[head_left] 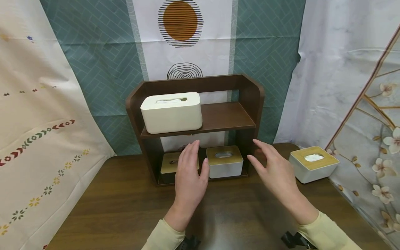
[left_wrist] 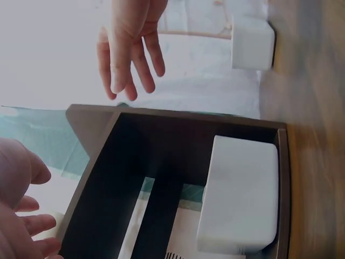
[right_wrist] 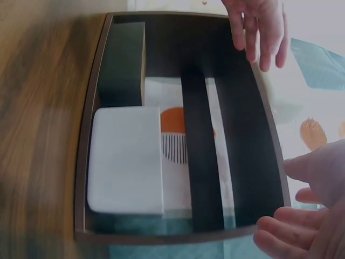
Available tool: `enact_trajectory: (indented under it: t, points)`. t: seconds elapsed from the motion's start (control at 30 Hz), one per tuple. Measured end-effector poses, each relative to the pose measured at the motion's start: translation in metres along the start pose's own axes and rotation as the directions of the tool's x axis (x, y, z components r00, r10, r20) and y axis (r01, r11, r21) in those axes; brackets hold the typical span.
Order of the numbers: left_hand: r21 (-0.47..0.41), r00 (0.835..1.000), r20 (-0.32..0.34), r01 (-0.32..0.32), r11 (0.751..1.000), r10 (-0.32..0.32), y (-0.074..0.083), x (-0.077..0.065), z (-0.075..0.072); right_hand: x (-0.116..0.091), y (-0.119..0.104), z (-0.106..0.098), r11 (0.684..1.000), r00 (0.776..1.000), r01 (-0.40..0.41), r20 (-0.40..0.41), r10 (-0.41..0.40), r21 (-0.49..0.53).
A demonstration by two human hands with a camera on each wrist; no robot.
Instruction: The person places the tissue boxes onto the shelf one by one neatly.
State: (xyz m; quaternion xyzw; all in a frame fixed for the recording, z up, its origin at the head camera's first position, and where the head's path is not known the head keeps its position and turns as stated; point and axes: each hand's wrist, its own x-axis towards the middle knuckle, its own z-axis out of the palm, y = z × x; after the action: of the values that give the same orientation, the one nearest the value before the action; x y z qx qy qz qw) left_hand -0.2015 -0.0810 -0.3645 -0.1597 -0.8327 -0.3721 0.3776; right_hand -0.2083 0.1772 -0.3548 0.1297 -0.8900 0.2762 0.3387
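Observation:
In the head view my left hand (head_left: 192, 177) hovers before the shelf's lower level, fingers extended and holding nothing. My right hand (head_left: 276, 170) is raised to the right of the shelf's front, fingers apart and bare. Between and behind them, a white tissue box with a wood-look lid (head_left: 225, 170) sits on the lower level. Partly hidden by my left hand is another wood-lidded tissue box (head_left: 168, 167). A larger cream tissue box (head_left: 173, 118) stands at the left of the upper level. Both wrist views show the hands apart, touching nothing.
The dark brown two-level shelf (head_left: 231, 114) stands at the back of the wooden table (head_left: 122, 208). Another wood-lidded tissue box (head_left: 314, 173) rests on the table at right, close to the pale floral curtain (head_left: 368, 166). A patterned cloth (head_left: 93, 62) hangs behind the shelf.

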Motion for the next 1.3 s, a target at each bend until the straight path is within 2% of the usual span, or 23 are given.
enact_trajectory:
  t: [0.27, 0.4, 0.83, 1.07, 1.3]
  points:
    - [-0.015, 0.997, 0.071, 0.014, 1.000, -0.013, 0.008, -0.005, 0.012, -0.005, 0.020, -0.014, 0.998, 0.998, -0.058, 0.012, 0.058, -0.001]
    - [-0.019, 0.994, 0.103, 0.022, 1.000, -0.020, 0.012, -0.008, 0.019, -0.007, 0.030, -0.021, 0.998, 0.998, -0.061, 0.006, 0.061, -0.028]
    - [-0.043, 0.987, 0.161, 0.002, 0.999, 0.005, 0.025, -0.015, 0.040, -0.011, 0.065, -0.038, 0.990, 0.995, -0.102, -0.027, 0.100, -0.096]
    - [-0.052, 0.980, 0.201, 0.007, 0.999, 0.004, 0.034, -0.018, 0.052, -0.012, 0.081, -0.048, 0.981, 0.987, -0.162, -0.015, 0.161, -0.109]
    - [-0.047, 0.978, 0.207, -0.019, 0.999, 0.028, 0.042, -0.021, 0.064, -0.013, 0.096, -0.054, 0.970, 0.974, -0.223, 0.015, 0.226, -0.099]
